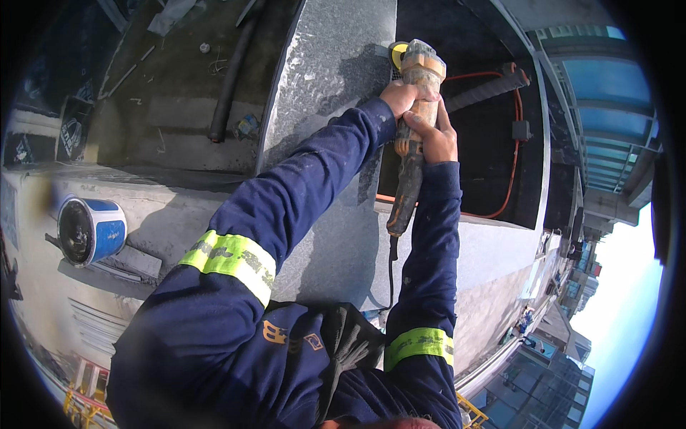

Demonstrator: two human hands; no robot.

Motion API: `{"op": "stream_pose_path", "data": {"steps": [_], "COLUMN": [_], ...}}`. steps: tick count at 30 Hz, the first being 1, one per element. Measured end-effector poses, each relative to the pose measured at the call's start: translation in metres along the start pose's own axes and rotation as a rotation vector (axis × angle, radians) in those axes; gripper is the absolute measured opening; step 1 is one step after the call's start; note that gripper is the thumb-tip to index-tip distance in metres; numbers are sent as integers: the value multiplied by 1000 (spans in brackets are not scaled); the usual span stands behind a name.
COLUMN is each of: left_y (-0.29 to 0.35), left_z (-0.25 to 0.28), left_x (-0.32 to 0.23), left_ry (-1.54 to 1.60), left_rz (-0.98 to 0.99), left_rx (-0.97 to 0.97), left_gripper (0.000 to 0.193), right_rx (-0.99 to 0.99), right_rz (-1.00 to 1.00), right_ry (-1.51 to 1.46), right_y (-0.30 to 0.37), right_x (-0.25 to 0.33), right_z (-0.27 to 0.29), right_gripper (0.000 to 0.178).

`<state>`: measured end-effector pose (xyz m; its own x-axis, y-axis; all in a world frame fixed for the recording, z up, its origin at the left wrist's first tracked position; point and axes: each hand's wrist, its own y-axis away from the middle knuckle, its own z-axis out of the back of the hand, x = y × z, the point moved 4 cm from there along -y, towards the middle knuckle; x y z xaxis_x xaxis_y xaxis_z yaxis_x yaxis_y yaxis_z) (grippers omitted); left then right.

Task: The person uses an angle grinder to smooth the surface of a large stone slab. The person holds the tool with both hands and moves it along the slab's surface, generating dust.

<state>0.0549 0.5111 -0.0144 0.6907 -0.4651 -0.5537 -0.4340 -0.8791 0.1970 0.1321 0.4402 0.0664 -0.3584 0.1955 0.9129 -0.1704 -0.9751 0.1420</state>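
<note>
My two hands hold an angle grinder (409, 182), its body dusty and orange-brown with a dark rear handle. My left hand (398, 99) is closed around it just behind the gear head. Lower down and to the right, my right hand (434, 137) wraps the body, thumb laid across it. A yellow disc (399, 53) shows at the left of the head, beside the right edge of a grey concrete ledge (314, 100). Whether the disc touches the ledge I cannot tell. From the rear handle a black cord (391, 275) hangs down toward my body.
Right of the ledge is a dark recess with an orange cable (516, 154) and a grey wrapped pipe (486, 91). A black pipe (232, 86) lies in the recess on the left. A blue and white bucket (107, 227) stands at lower left. Buildings and sky show far right.
</note>
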Motion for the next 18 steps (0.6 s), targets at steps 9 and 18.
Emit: {"op": "stream_pose_path", "data": {"steps": [9, 18], "left_y": [7, 2], "left_z": [2, -3], "left_x": [-6, -5], "left_ry": [26, -22], "left_rz": [-36, -8], "left_rx": [-19, -15], "left_gripper": [37, 39], "right_rx": [28, 6], "right_rz": [23, -18], "right_ry": [10, 30], "right_y": [4, 5], "right_x": [7, 12], "right_z": [-7, -3], "right_gripper": [90, 91]}}
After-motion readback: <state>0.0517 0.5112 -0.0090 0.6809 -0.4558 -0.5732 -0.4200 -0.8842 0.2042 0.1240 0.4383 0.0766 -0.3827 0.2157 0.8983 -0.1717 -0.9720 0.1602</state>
